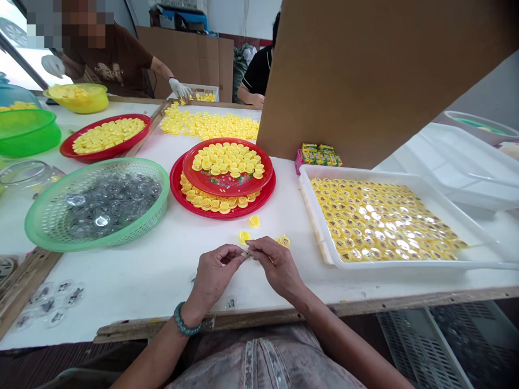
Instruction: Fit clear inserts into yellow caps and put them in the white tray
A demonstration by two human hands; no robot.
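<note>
My left hand (219,273) and my right hand (278,265) meet over the white table near its front edge. Fingertips of both pinch a small thing between them; it is mostly hidden, so its kind cannot be made out. Just beyond them lie a small yellow round piece (244,237), another yellow piece (254,221) and a yellow disc (284,241) beside my right fingers. Past these, a red plate (227,186) of yellow pieces rests on a larger red tray (178,199), also holding yellow pieces. A clear printed disc (231,303) lies below my hands.
On the left stands a green basket (38,227) of clear discs; several loose printed discs (48,303) lie nearer. A white tray (320,243) on the right holds rows of yellow discs. A cardboard panel (357,81) rises behind it. Two people sit across; one's gloved hand (180,89) touches yellow pieces.
</note>
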